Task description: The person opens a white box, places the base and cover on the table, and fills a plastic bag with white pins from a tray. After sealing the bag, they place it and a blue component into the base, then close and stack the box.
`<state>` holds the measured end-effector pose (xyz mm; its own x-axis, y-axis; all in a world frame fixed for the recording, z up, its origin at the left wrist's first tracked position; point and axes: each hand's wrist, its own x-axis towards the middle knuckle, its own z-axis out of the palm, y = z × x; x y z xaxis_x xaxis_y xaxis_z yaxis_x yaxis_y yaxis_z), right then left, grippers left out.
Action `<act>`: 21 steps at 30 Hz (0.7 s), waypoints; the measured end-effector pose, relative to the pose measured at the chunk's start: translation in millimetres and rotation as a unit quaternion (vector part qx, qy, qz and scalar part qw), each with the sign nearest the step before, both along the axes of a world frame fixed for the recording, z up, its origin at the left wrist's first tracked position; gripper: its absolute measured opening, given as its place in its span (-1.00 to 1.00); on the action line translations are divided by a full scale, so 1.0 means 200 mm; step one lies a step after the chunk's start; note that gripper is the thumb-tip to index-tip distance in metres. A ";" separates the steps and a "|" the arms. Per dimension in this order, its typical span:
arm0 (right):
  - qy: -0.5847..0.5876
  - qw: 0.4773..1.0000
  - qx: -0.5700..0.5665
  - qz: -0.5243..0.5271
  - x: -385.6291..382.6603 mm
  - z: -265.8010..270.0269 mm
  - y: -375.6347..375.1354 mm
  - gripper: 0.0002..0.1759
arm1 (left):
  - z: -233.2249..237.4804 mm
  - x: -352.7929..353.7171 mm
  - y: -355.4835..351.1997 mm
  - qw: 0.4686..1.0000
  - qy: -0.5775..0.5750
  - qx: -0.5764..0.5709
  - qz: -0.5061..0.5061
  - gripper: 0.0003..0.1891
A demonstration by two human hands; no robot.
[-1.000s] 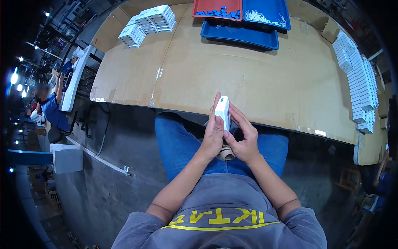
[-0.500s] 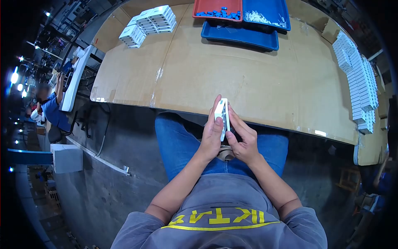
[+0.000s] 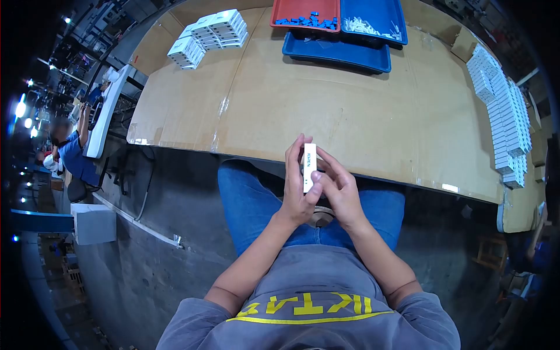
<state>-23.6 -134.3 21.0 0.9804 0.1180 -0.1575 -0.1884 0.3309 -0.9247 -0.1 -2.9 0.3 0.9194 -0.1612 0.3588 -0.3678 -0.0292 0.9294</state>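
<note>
A narrow white plastic piece (image 3: 310, 166) with dark lettering on its face is held upright between both hands, just over the table's near edge. My left hand (image 3: 296, 186) grips it from the left, with the thumb near its lower end. From the right, my right hand (image 3: 342, 195) closes on the same piece, its thumb on the lower part and its fingers behind. The underside of the piece is hidden.
Cardboard covers the table (image 3: 280, 111). White pieces stand stacked at the back left (image 3: 219, 30) and far right (image 3: 506, 116). A red tray (image 3: 280, 24) holds blue parts, a blue tray (image 3: 396, 38) white parts; another blue tray (image 3: 335, 56) is nearer. A person (image 3: 80, 153) sits left.
The white piece has turned so its lettered face shows, where a gap along its side showed before. The fingers of both hands have shifted around it.
</note>
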 end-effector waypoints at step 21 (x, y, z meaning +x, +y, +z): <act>-0.070 0.995 -0.053 -0.042 -0.05 -0.03 0.07 -0.43 | -0.06 0.01 -0.03 0.994 -0.080 -0.041 0.060 0.05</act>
<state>-33.9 -120.8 15.8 0.9993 0.0255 -0.0264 -0.0318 0.2390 -0.9705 2.0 -8.0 -11.9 0.8603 -0.0187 0.5095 -0.5097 -0.0091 0.8603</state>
